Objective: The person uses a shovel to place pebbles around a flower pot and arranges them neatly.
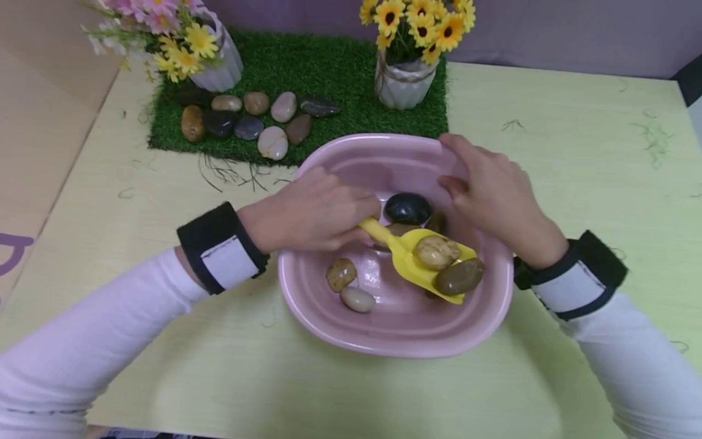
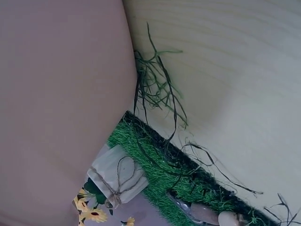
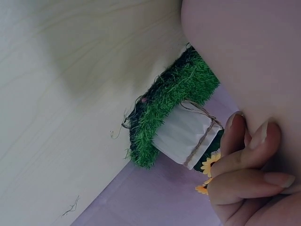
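My left hand (image 1: 318, 210) grips the handle of a yellow scoop (image 1: 403, 253) over the inside of a pink basin (image 1: 395, 347). Two stones lie on the scoop's blade: a tan one (image 1: 436, 252) and a darker brown one (image 1: 459, 277). In the basin are a black stone (image 1: 407, 208), a mottled brown stone (image 1: 341, 275) and a pale stone (image 1: 358, 300). More brown stones there are partly hidden by the scoop. My right hand (image 1: 496, 195) holds the basin's far right rim; the right wrist view shows its curled fingers (image 3: 249, 186) against the basin's wall.
Behind the basin lies a green turf mat (image 1: 340, 67), with several stones (image 1: 249, 127) grouped at its left. A white pot of yellow flowers (image 1: 406, 84) stands on its right, another flowerpot (image 1: 219, 70) at its left. Loose green strands (image 2: 157, 80) lie on the table (image 1: 581, 183).
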The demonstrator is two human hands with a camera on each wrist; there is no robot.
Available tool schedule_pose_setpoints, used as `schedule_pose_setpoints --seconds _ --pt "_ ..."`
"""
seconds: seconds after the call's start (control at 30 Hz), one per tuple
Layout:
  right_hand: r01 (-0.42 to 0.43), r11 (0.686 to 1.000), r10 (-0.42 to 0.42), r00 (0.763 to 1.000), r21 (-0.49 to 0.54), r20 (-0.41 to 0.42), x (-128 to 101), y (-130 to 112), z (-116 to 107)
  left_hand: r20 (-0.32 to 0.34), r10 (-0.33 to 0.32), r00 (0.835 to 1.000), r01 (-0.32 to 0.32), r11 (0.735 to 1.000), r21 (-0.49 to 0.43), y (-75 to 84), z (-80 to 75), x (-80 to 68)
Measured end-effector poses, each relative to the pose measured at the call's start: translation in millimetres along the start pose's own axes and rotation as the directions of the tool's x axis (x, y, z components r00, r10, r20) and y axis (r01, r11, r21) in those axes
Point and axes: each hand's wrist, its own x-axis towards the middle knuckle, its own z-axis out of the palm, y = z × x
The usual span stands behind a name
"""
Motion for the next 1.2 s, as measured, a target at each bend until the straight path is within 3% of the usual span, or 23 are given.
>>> schedule_pose_setpoints --seconds 0.13,0.27,0.4,0.53,0.67,0.9,1.2 --pt "-0.002 1.0 0.002 1.0 0.001 0.003 0.0 0.4 0.2 -0.031 0.017 0.999 -0.015 0.998 0.059 2.8 0.1 -0.7" --pt "0.0 1.0 0.0 1.0 -0.001 0.001 -0.4 1.0 0.2 -0.105 0.055 0.993 -0.039 0.988 0.152 4.7 1.5 -1.8" --pt "0.008 1.0 -0.008 1.0 0.002 -0.008 -0.8 1.5 0.0 -0.207 0.117 0.971 -0.06 0.962 0.265 6.1 3.7 -1.6" --pt "0.011 1.0 -0.011 1.0 0.009 -0.006 -0.9 1.4 0.0 -0.261 0.157 0.952 -0.063 0.94 0.336 8.3 5.0 -1.1" --pt "0.005 1.0 -0.005 1.0 -0.001 0.001 0.2 0.9 -0.3 -0.315 0.147 0.938 -0.032 0.938 0.344 9.7 5.4 -2.4" --pt "-0.004 1.0 0.004 1.0 0.008 0.031 2.2 1.1 -2.9 -0.435 0.126 0.891 0.053 0.925 0.375 9.6 5.1 -5.3" --pt "-0.015 0.999 0.013 0.998 0.028 0.062 0.6 0.2 -5.2 -0.453 0.098 0.886 0.092 0.921 0.379 8.0 4.6 -7.3"
